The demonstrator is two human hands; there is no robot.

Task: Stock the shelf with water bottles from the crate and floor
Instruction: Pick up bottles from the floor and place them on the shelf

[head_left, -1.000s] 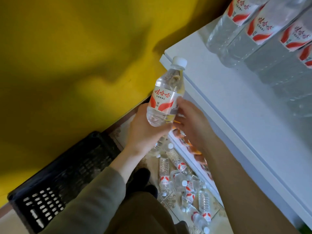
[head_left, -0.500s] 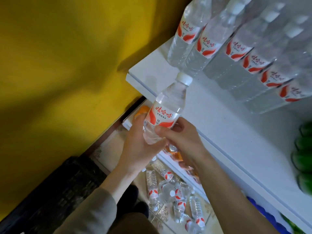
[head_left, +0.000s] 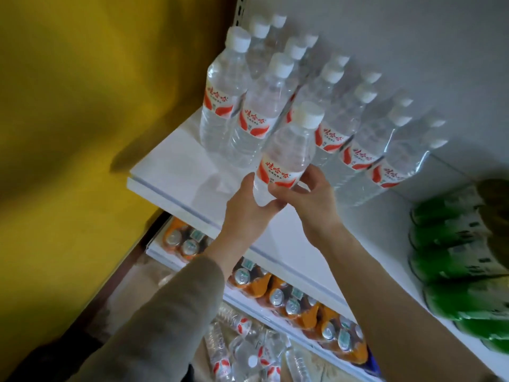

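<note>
Your left hand (head_left: 245,205) and right hand (head_left: 311,199) together clasp the clear plastic water bottle (head_left: 286,158) above the white shelf (head_left: 170,166); its base, hidden, seems unseated. Lean it and you may topple the standing bottles (head_left: 248,117) just behind.

Held bottle (head_left: 286,158) before shelved bottles (head_left: 355,128)

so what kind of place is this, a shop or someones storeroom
Most likely a small shop. A white tiered shelf holds rows of identical water bottles, with green bottles beside them and orange drink packs on the tier below, all grouped by product.
</note>
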